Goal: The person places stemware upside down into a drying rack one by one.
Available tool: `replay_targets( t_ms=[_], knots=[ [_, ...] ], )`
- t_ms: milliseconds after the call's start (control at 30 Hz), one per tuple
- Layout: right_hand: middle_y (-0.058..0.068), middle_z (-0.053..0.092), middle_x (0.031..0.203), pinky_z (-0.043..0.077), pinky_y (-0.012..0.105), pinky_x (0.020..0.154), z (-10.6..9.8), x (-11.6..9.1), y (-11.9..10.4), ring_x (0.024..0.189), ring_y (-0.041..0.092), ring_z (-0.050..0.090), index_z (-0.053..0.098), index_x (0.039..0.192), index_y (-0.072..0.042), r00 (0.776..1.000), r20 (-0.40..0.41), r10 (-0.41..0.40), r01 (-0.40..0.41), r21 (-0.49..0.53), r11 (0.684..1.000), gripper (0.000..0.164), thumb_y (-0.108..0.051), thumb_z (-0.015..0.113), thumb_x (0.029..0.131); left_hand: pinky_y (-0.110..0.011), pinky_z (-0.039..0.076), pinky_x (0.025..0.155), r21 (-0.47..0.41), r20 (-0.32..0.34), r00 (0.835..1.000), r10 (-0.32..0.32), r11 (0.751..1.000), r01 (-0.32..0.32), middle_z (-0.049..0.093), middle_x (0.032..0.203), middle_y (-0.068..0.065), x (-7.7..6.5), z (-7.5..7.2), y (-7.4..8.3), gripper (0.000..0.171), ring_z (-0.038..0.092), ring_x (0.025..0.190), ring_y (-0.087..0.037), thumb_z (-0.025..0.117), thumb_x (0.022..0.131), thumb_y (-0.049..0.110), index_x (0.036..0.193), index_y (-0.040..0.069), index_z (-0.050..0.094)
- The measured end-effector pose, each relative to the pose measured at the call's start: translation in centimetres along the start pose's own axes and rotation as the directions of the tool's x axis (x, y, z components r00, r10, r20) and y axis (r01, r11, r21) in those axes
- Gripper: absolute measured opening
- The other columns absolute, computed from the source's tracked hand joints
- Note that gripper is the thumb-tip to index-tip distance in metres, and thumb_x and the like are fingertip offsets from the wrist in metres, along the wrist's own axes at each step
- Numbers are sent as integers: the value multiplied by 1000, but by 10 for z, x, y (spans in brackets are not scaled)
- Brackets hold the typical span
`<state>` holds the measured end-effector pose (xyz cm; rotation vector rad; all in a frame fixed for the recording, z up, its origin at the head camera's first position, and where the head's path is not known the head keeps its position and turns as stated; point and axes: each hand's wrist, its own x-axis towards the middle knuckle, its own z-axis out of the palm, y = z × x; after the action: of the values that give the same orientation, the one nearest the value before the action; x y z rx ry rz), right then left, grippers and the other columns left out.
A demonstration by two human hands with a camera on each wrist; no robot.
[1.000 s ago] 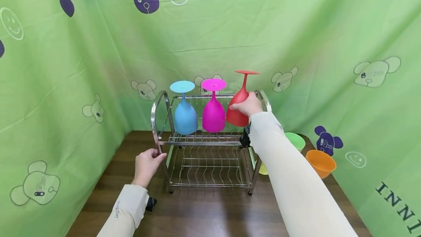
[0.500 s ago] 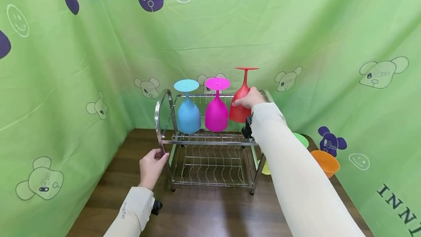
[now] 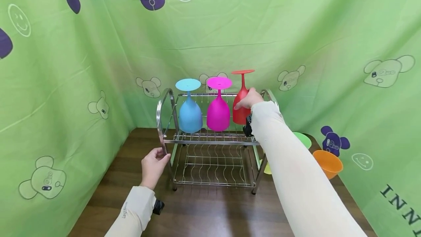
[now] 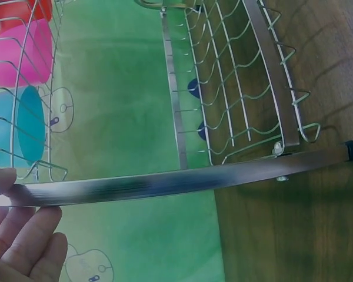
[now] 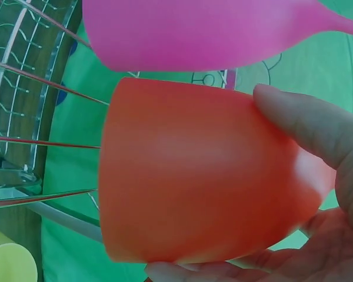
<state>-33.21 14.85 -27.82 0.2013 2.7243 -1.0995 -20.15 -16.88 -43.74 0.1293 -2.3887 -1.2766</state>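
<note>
An upside-down red plastic goblet [image 3: 239, 116] is in my right hand [image 3: 250, 98], thumb on one side of its bowl and fingers on the other. Its rim is right at the upper-tier wires in the right wrist view, where the red bowl [image 5: 194, 176] fills the middle. Just left of it a magenta goblet [image 3: 218, 114] stands inverted on the metal dish rack [image 3: 210, 143], then a blue goblet [image 3: 190, 117]. My left hand [image 3: 153, 166] grips the rack's left upright; the left wrist view shows thumb and fingers on either side of this metal bar [image 4: 141, 185].
Right of the rack, partly behind my right arm, are an orange cup [image 3: 328, 162], a green cup [image 3: 303, 140] and a yellow one [image 3: 268, 168]. The rack's lower tier [image 3: 213, 165] has wavy wires. A green printed curtain [image 3: 210, 21] encloses the wooden table [image 3: 204, 211].
The red goblet was tilted with its foot to the right; it has straightened and come down slightly onto the wires' level. The left hand keeps its grip on the upright.
</note>
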Motion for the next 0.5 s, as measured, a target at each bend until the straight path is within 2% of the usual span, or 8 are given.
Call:
replay_targets(
  t_ms=[267, 500],
  knots=[
    [31, 37, 139, 43, 50, 102, 5, -3, 0, 129, 45, 39, 11, 147, 8, 1000, 29, 4, -3, -30, 1000, 93, -14, 73, 82, -45, 57, 72, 5, 10, 1000, -16, 1000, 16, 71, 92, -24, -2, -4, 2, 20, 71, 81, -37, 74, 81, 3, 96, -8, 67],
    [29, 41, 137, 42, 49, 103, 8, -3, 1, 127, 42, 42, 20, 143, 10, 999, 24, -25, 26, -42, 999, 85, -13, 74, 81, -46, 56, 73, 10, -3, 1000, -15, 1000, 15, 71, 92, -25, -1, -8, 2, 20, 71, 81, -38, 74, 80, 2, 96, -8, 66]
  ],
)
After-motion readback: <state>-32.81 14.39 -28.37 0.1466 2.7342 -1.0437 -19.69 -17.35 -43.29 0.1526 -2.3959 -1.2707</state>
